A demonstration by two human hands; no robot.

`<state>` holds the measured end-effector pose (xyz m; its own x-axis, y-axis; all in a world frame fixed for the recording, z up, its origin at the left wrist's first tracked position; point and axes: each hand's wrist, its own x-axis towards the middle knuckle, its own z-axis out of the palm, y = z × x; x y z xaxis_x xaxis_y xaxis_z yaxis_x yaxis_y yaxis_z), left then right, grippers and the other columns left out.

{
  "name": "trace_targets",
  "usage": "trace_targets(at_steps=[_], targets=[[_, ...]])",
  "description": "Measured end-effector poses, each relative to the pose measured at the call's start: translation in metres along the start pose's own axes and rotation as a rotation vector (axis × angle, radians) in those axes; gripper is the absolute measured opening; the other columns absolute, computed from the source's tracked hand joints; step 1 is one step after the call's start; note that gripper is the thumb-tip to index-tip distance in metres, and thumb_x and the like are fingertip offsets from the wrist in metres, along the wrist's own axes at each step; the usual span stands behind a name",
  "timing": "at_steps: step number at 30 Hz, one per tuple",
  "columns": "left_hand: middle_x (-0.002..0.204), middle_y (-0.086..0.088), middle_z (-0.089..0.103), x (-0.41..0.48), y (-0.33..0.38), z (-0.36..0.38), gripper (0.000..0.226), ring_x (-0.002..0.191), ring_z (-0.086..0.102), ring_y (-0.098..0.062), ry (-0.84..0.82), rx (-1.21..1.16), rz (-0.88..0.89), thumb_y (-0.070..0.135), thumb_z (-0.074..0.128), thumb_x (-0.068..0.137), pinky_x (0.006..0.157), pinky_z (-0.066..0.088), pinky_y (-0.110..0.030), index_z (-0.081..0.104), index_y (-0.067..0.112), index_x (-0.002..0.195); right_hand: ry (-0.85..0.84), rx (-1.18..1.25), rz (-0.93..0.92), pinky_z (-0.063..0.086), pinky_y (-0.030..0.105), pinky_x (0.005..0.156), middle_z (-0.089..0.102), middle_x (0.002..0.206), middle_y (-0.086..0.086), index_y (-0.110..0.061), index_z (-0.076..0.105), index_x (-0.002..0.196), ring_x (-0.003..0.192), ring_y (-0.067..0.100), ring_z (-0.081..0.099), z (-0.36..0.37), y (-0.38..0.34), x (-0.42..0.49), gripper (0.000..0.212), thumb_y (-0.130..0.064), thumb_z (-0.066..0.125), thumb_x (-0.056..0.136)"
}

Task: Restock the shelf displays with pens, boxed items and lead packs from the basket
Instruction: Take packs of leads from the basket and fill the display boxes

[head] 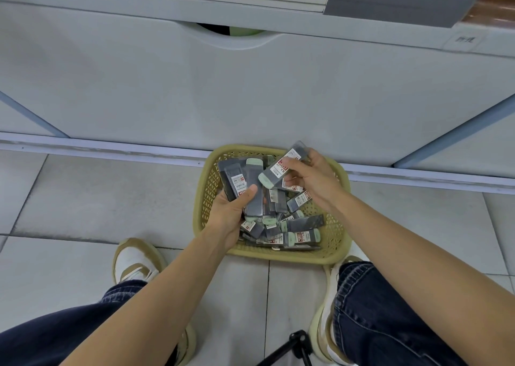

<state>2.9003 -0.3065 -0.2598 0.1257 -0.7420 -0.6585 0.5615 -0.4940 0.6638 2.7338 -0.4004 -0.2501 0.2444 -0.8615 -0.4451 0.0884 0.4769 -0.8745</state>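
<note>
The lead packs (281,215) lie heaped in a yellow lattice basket (338,237) on the tiled floor (83,198), at about 12 o'clock from the person's feet and tight against the white cabinet base (250,92). The left hand (231,215) is closed around a fanned stack of packs (245,181), thumb pressed on top, held just above the heap. The right hand (312,179) pinches a single pack (284,166) between thumb and fingers, tilted toward 1 o'clock, over the basket's far side.

The stack in the left hand looks loosely squared; adding another pack could, I think, make the slick sleeves slide and spill back into the basket or onto the floor. Packs of different lead sizes may also get mixed if labels go unchecked.

The lifted pack's red-and-white label seems to read "0.7"; the rest is too small to read. A shelf tag (461,40) at 1 o'clock carries blurred characters.

White-and-tan sneakers (136,265) flank the basket at 7 and 5 o'clock.
</note>
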Motion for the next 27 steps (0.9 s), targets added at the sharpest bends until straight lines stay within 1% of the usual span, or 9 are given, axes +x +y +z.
trace_targets(at_steps=[4,9,13,15,17,20,22,24,27], targets=[[0.093,-0.006,0.076,0.001,0.000,0.000,0.027,0.077,0.074,-0.017,0.007,-0.032,0.007,0.011,0.071,0.084,0.056,0.058,-0.030,0.069,0.012,0.110,0.009,-0.081,0.025,0.057,0.026,0.060,0.073,0.093,0.015,-0.014,0.053,0.108,0.069,0.021,0.068,-0.001,0.007,-0.001,0.033,-0.007,0.074,0.083],[0.083,-0.002,0.077,0.002,0.003,-0.009,0.014,0.070,0.074,-0.016,0.067,-0.011,0.045,0.008,0.072,0.084,0.049,0.055,-0.026,0.070,0.016,0.095,-0.144,-0.381,0.143,0.055,0.027,0.063,0.071,0.100,0.016,-0.013,0.053,0.079,0.076,0.021,0.066,-0.010,0.003,0.001,0.022,-0.011,0.075,0.082],[0.075,-0.001,0.076,0.000,0.004,-0.010,0.004,0.060,0.072,-0.014,0.045,0.028,0.034,0.013,0.069,0.087,0.042,0.051,-0.024,0.069,0.016,0.090,-0.549,-0.609,0.281,0.054,0.023,0.062,0.075,0.097,0.003,-0.026,0.065,0.112,0.078,0.014,0.070,-0.019,-0.002,0.000,0.029,-0.014,0.071,0.085],[0.075,0.000,0.076,0.000,0.004,-0.007,0.004,0.061,0.072,-0.012,0.033,0.009,0.030,0.014,0.067,0.089,0.045,0.052,-0.022,0.069,0.015,0.092,-0.500,-0.558,0.228,0.057,0.032,0.077,0.074,0.103,0.004,-0.018,0.065,0.114,0.092,0.018,0.071,-0.021,-0.001,0.002,0.026,-0.012,0.066,0.089],[0.080,-0.002,0.077,0.001,0.006,-0.006,0.009,0.065,0.073,-0.014,0.012,0.004,0.016,0.014,0.067,0.089,0.049,0.055,-0.025,0.068,0.013,0.098,-0.350,-0.335,0.167,0.056,0.037,0.086,0.073,0.108,0.010,-0.011,0.057,0.119,0.102,0.023,0.069,-0.021,0.000,0.004,0.025,-0.008,0.057,0.094],[0.090,-0.010,0.075,0.000,0.006,-0.006,0.024,0.078,0.072,-0.024,-0.048,0.045,-0.033,0.017,0.070,0.085,0.053,0.059,-0.033,0.066,0.009,0.107,-0.186,-0.068,0.156,0.056,0.028,0.067,0.074,0.086,0.010,-0.008,0.048,0.105,0.084,0.023,0.070,-0.015,0.002,0.006,0.012,-0.004,0.039,0.097],[0.086,-0.009,0.074,-0.003,0.005,-0.003,0.035,0.073,0.071,-0.021,-0.097,0.073,-0.054,0.022,0.074,0.077,0.050,0.057,-0.030,0.065,0.009,0.107,-0.121,-0.130,0.154,0.049,0.024,0.053,0.066,0.065,0.001,-0.010,0.045,0.094,0.067,0.020,0.060,-0.009,0.005,0.004,0.010,-0.008,0.037,0.090],[0.079,-0.005,0.074,-0.005,0.003,-0.001,0.036,0.064,0.069,-0.016,-0.125,0.095,-0.071,0.025,0.076,0.070,0.051,0.055,-0.027,0.067,0.010,0.101,-0.175,-0.241,0.129,0.042,0.022,0.052,0.057,0.059,-0.005,-0.011,0.051,0.089,0.061,0.015,0.051,-0.007,0.011,0.001,0.006,-0.014,0.046,0.091],[0.076,-0.004,0.074,-0.004,0.003,-0.001,0.023,0.062,0.069,-0.014,-0.154,0.080,-0.109,0.023,0.073,0.075,0.054,0.056,-0.026,0.069,0.010,0.094,-0.335,-0.169,0.151,0.039,0.019,0.053,0.042,0.061,-0.004,-0.012,0.061,0.102,0.054,0.009,0.038,-0.008,0.017,-0.004,0.012,-0.016,0.064,0.091]])
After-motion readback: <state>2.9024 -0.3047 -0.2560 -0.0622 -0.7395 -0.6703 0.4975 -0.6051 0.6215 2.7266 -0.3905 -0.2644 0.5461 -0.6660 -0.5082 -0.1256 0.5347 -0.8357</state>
